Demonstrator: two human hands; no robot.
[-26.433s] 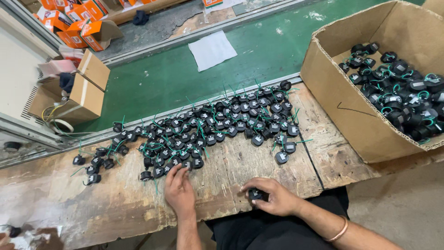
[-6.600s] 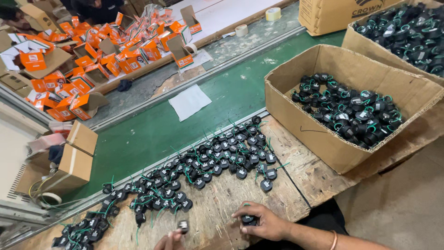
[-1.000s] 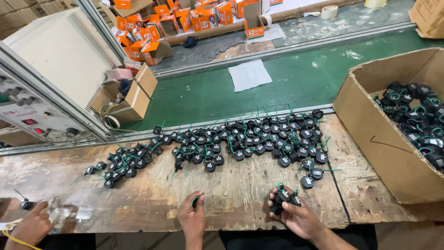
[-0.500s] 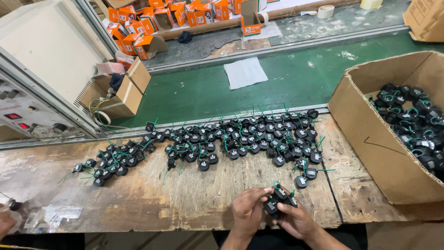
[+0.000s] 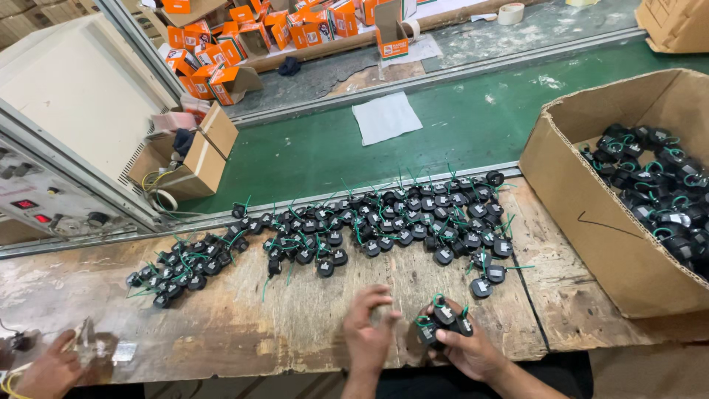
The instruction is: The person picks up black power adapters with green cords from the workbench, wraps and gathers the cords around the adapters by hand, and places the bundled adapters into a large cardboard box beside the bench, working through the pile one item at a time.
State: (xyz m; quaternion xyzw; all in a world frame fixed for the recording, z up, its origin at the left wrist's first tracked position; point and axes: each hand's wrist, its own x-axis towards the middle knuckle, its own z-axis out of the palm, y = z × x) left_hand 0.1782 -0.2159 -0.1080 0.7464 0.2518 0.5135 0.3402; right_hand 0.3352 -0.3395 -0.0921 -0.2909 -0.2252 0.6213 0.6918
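Bright, even light from overhead fills the scene, so the worn wooden work surface (image 5: 221, 325) and the green floor strip (image 5: 473, 125) show only soft, short shadows. The picture is mostly sharp, though the left hand (image 5: 367, 332) is slightly smeared at its fingertips, and the small black round parts with green wires (image 5: 369, 229) blend into dark clumps with little detail. Straight rails bow near the frame edges, a wide-lens distortion, and the pale metal cabinet (image 5: 74, 89) at the upper left looks a little washed out.
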